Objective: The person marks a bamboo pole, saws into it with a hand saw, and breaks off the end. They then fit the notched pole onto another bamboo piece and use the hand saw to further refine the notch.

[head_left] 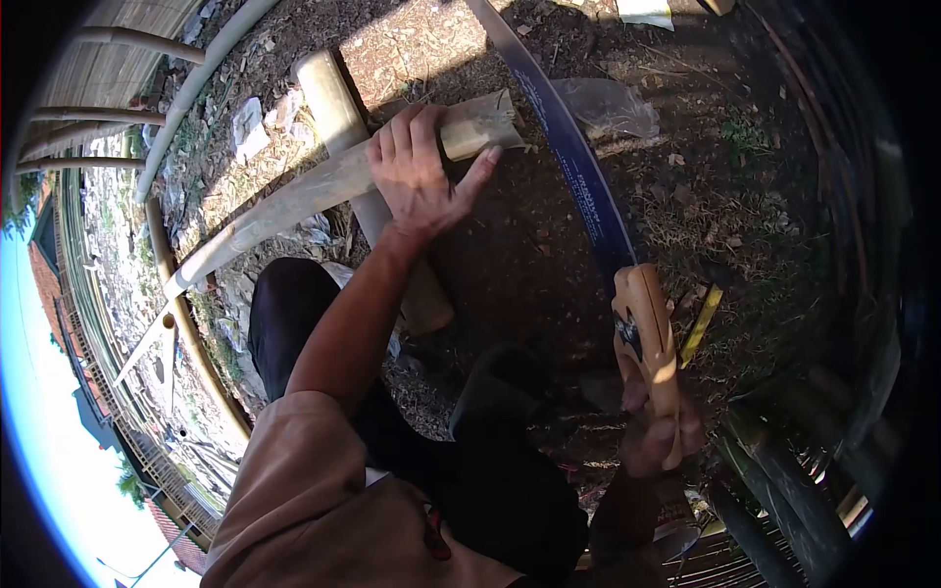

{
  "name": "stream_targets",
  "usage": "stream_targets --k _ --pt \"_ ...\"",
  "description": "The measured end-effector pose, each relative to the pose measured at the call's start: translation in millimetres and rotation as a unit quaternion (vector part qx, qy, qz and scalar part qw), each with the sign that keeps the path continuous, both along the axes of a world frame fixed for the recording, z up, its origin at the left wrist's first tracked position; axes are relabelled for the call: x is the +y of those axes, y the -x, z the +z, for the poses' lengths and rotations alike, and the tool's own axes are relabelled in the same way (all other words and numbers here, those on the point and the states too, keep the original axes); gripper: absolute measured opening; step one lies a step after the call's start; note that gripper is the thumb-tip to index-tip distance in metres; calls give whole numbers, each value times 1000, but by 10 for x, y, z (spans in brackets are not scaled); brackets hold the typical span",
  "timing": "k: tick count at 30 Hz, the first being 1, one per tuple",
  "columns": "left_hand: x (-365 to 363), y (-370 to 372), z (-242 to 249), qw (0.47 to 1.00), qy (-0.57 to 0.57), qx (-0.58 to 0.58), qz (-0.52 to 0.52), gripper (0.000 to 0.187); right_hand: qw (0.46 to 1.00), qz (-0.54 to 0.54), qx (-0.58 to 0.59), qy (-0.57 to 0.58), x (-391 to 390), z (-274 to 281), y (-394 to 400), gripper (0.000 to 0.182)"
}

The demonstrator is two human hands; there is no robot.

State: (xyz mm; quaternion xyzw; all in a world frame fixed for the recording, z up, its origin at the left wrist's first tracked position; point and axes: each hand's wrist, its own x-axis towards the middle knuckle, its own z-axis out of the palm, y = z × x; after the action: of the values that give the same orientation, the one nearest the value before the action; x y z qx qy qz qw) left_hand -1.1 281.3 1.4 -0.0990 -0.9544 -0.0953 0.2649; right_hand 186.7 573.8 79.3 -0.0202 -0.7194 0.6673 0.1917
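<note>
My left hand point(417, 176) grips a long bamboo pole point(294, 196) close to its cut, splintered end, fingers over the top and thumb stretched toward that end. The pole lies across a thicker log point(333, 103), which is partly hidden beneath it and my arm. In my right hand point(659, 436) is a hand saw, held by its light wooden handle point(645, 323). Its long dark blade point(569, 147), with white lettering, points up and away, just right of the pole's end. A narrow gap shows between blade and pole.
A clear plastic bag point(610, 108) lies behind the blade. Near the saw handle is a yellow strip point(702, 325). Several bamboo poles point(784, 490) lie at lower right, and a bamboo rail point(191, 98) stands at upper left. Wood chips litter the soil.
</note>
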Motion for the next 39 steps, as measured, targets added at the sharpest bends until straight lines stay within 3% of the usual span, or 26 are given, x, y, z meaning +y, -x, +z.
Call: stream_targets --k 4,6,8,10,16,21,24,26,29,31,34,35,36,38,39 --pt "-173 341 101 996 -1 -81 29 70 997 29 -30 -65 30 30 -78 57" --pt "-217 381 192 967 -56 -246 22 76 997 20 -36 -62 20 62 -118 58" --pt "-219 303 249 970 -48 -240 12 83 993 14 -57 -101 27 108 -137 60" --pt "-187 171 271 965 43 -258 17 88 993 23 -79 -90 94 82 -311 61" --pt "-105 78 269 974 -52 -221 -3 82 981 27 -80 -177 219 351 -257 64" --pt "-72 129 384 927 -125 -348 59 77 981 20 -29 -193 157 277 -404 64" --pt "-52 40 273 950 -84 -296 58 78 961 22 -5 -275 251 113 -414 60" --pt "-32 -5 194 965 -71 -246 55 80 970 98 -16 -224 336 144 -380 55" --pt "27 -2 334 962 -56 -261 52 83 977 95 47 -184 476 -68 -428 47" --pt "25 16 412 923 -4 -375 84 84 981 79 62 -168 515 -100 -480 44" --pt "-25 102 429 913 23 -402 63 86 982 110 33 -147 515 -46 -471 43" --pt "-17 99 409 926 28 -369 69 63 983 111 -2 -145 509 -34 -476 46" --pt "-27 112 391 926 31 -370 67 63 983 110 -20 -143 515 -5 -481 48" --pt "-64 138 348 926 40 -370 61 92 980 110 -57 -155 561 86 -530 53" --pt "-69 159 333 925 39 -372 62 92 978 114 -66 -163 632 102 -591 55"
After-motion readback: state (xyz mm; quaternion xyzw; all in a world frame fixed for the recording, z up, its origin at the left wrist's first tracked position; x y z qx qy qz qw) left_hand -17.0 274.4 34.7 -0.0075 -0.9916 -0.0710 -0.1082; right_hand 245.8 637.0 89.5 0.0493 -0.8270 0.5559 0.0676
